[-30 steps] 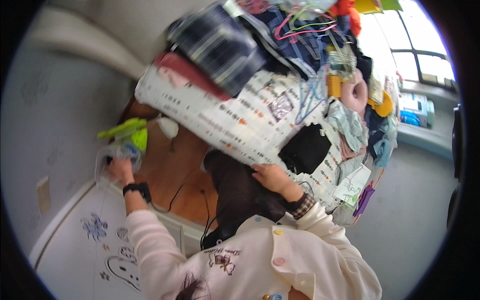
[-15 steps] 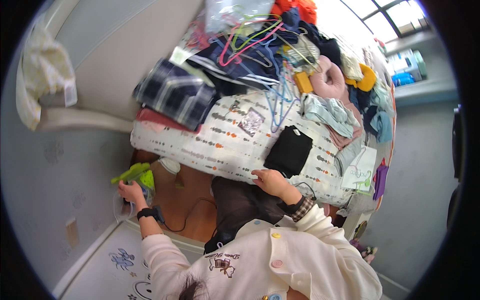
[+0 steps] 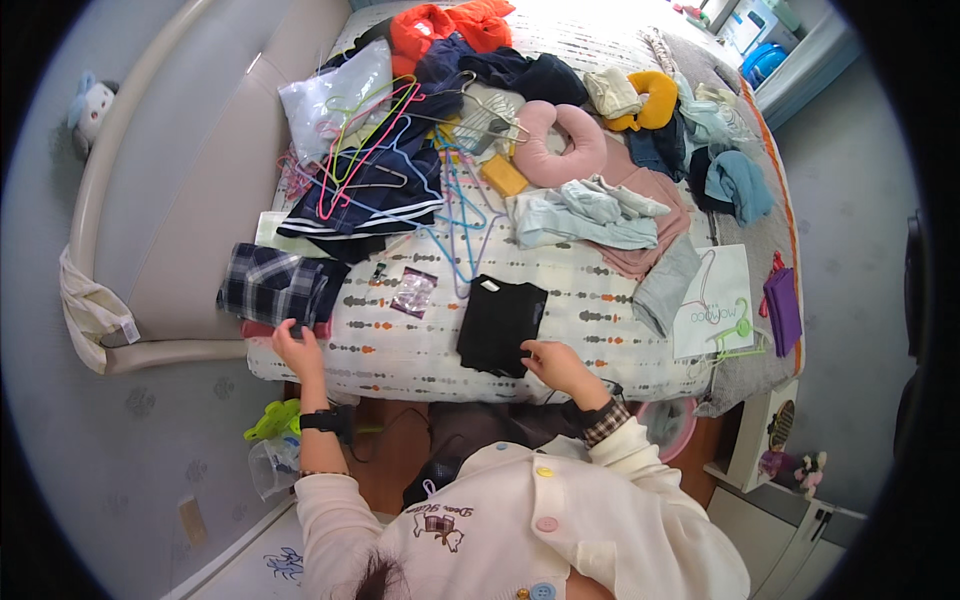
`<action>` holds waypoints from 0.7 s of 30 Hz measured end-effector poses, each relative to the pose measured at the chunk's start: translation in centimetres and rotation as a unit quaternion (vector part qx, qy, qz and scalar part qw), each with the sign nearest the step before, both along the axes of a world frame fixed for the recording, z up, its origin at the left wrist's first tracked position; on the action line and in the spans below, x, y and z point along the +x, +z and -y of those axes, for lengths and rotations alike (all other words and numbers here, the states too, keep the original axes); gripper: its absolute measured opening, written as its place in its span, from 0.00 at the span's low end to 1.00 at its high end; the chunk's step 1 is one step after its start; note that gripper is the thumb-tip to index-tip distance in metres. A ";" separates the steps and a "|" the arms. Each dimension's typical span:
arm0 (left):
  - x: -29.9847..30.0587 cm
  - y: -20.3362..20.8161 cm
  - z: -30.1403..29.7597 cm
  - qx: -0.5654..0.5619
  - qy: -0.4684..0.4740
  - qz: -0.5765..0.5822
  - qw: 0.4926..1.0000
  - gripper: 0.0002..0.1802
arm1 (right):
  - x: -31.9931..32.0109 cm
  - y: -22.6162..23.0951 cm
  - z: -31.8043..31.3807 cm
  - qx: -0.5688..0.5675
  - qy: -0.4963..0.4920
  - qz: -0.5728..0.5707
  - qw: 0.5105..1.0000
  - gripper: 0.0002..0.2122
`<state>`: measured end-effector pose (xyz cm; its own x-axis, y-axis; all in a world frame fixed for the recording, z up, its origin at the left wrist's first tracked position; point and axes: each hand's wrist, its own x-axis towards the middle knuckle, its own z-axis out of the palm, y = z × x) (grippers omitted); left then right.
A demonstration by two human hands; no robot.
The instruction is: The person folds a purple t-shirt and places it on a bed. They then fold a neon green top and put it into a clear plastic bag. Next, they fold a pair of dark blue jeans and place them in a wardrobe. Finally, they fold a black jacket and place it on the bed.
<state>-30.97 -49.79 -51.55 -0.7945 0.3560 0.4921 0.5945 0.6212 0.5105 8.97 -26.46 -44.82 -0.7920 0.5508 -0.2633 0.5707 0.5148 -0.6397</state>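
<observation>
My left hand [image 3: 299, 352] is at the bed's near left edge with its fingers apart, beside the folded dark plaid garment [image 3: 268, 284] and the red cloth [image 3: 322, 329] under it. Nothing shows in that hand. My right hand [image 3: 556, 367] reaches the lower right edge of a folded black garment [image 3: 502, 325], thumb and fingers apart. Its fingertips appear to touch the fabric. A small clear packet [image 3: 413, 292] lies between the plaid and black garments. Several plastic hangers [image 3: 462, 245] are spread above them.
Behind lie a pink neck pillow [image 3: 562, 163], a yellow one [image 3: 655, 102], light blue clothing [image 3: 590, 215], an orange garment [image 3: 450, 28] and a clear plastic bag [image 3: 335, 98]. A white sheet [image 3: 711, 320] and purple pouch [image 3: 783, 312] are right. Green hangers [image 3: 272, 421] hang low left.
My left hand has come up from the green hangers beside the bed to the plaid garment. My right hand has moved to the black garment's edge. The view has turned.
</observation>
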 end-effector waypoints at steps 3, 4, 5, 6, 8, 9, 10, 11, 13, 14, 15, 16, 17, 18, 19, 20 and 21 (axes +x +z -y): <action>5.3 -0.3 -5.3 -0.041 -0.018 0.115 0.992 0.14 | 6.9 -1.0 -4.5 -0.027 -0.068 -0.017 0.997 0.11; 7.1 -0.4 -7.2 -0.072 -0.049 0.082 0.993 0.15 | 9.2 -1.4 -6.1 -0.042 -0.098 -0.019 0.994 0.11; 9.1 -0.6 -8.9 -0.120 -0.057 0.081 0.988 0.15 | 11.7 -1.8 -7.4 -0.028 -0.108 0.000 0.994 0.11; 11.0 -0.5 -10.5 -0.107 -0.090 0.068 0.988 0.17 | 14.3 -2.1 -8.8 -0.011 -0.109 -0.001 0.994 0.11; 14.6 -0.2 -13.6 -0.137 -0.121 0.111 0.977 0.19 | 18.7 -2.8 -11.3 -0.021 -0.143 -0.001 0.990 0.12; 15.8 0.3 -14.5 -0.153 -0.146 0.117 0.970 0.19 | 20.7 -3.0 -12.3 -0.003 -0.143 0.006 0.990 0.12; 16.9 1.0 -15.2 -0.185 -0.133 0.138 0.964 0.20 | 22.1 -3.4 -13.3 0.011 -0.151 0.011 0.988 0.13; 17.7 1.7 -15.9 -0.203 -0.132 0.143 0.960 0.20 | 23.3 -3.7 -14.3 0.006 -0.153 0.011 0.988 0.13; 17.8 3.1 -16.7 -0.222 -0.130 0.160 0.953 0.20 | 24.5 -4.2 -16.0 -0.010 -0.183 0.051 0.982 0.13; 17.4 3.7 -16.8 -0.223 -0.129 0.173 0.951 0.20 | 24.5 -4.5 -16.7 -0.028 -0.187 0.026 0.982 0.13; 16.8 4.2 -16.9 -0.219 -0.137 0.170 0.951 0.20 | 24.2 -4.6 -17.3 -0.050 -0.201 0.023 0.978 0.12; 15.9 4.6 -17.0 -0.220 -0.131 0.186 0.949 0.20 | 23.6 -4.7 -17.7 -0.075 -0.229 0.034 0.970 0.12; 14.9 5.0 -17.2 -0.217 -0.135 0.186 0.949 0.20 | 22.8 -4.6 -18.0 -0.068 -0.214 0.011 0.974 0.12; 13.9 5.2 -17.5 -0.217 -0.133 0.184 0.949 0.20 | 21.7 -4.4 -18.2 -0.066 -0.212 0.004 0.975 0.12; 12.7 5.3 -18.0 -0.237 -0.135 0.188 0.944 0.20 | 20.5 -4.2 -18.3 -0.065 -0.213 -0.006 0.975 0.12; 11.7 5.2 -18.8 -0.246 -0.129 0.192 0.941 0.20 | 19.3 -3.8 -18.3 -0.068 -0.207 -0.021 0.976 0.12; 10.7 5.1 -19.7 -0.254 -0.125 0.197 0.939 0.20 | 18.0 -3.5 -18.3 -0.073 -0.202 -0.039 0.976 0.12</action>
<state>-20.27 -30.08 -46.46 -0.7398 0.6645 -0.1054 0.5817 0.7104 0.3962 27.00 -8.13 -48.32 -0.5383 0.7836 -0.3103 0.6550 0.1573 -0.7391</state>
